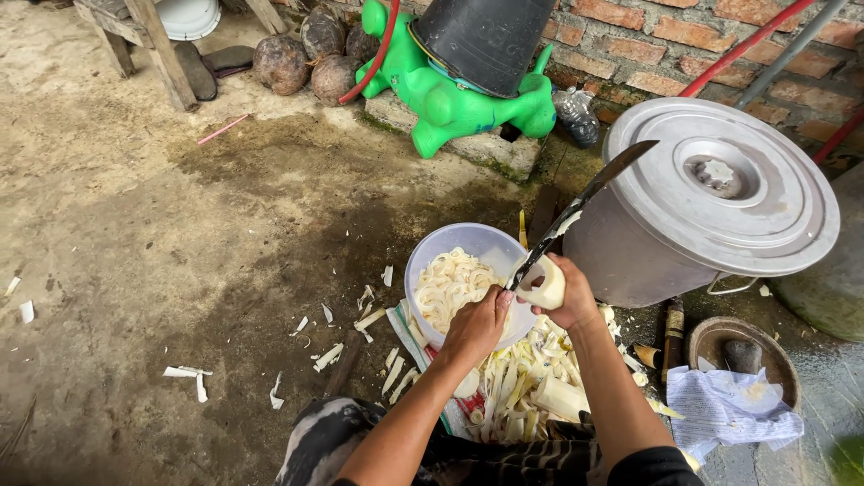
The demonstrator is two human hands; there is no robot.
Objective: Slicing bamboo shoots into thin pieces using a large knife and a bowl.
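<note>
Bare ground [135, 225]: packed earth and rough concrete, damp and dark in the middle, littered with pale peelings. Red brick wall [648, 54] along the far edge.

Large aluminium pot [630, 261], dull grey, under a round flat lid [720, 184] with a central knob; stands right of the bowl, near it.

Green plastic animal-shaped toy [450, 103] by the wall, glossy, carrying a tilted black bucket [486, 36]. Brown husked coconuts [310, 58] to its left, beside wooden legs.

Pale lilac plastic bowl [450, 247], round, smooth, holding a heap of thin cream-white curled slices [450, 283].

Heap of pale yellow-white trimmings [522, 387] on the ground below the bowl, fibrous strips and chunks.

Long curved knife [585, 198], dark blade, tip up toward the pot lid, flecks of white on the edge.

Left hand [477, 324] wrapped tight around the knife handle, over the bowl rim.

Right hand [567, 297] clasping the cream-coloured shoot piece [543, 283], a smooth, cut-faced stub, held over the bowl's right rim with the blade touching it.

Crumpled white paper [729, 405] at lower right.
</note>
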